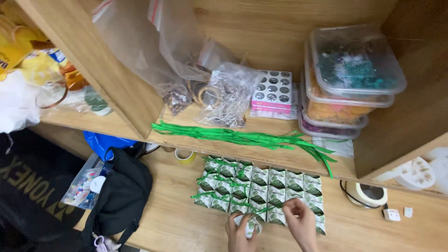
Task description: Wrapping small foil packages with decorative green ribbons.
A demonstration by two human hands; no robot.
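Observation:
My left hand [239, 233] grips a small white-and-green patterned packet [252, 225] near the bottom edge of the view. My right hand [299, 223] pinches a green ribbon strip [267, 209] that runs from that packet. Just above both hands, several matching packets [259, 185] lie in neat rows on the wooden desk [177, 205]; the ones on the left are tied with green ribbon. A long bundle of loose green ribbon strips [242, 136] lies on the shelf board above.
A stack of clear lidded boxes [347, 79] fills the shelf's right side, with plastic bags [224, 95] and a pink box of round tins [273, 93] beside it. A black bag [122, 196] sits at the left; a tape roll [368, 193] and a white plug [391, 214] are at the right.

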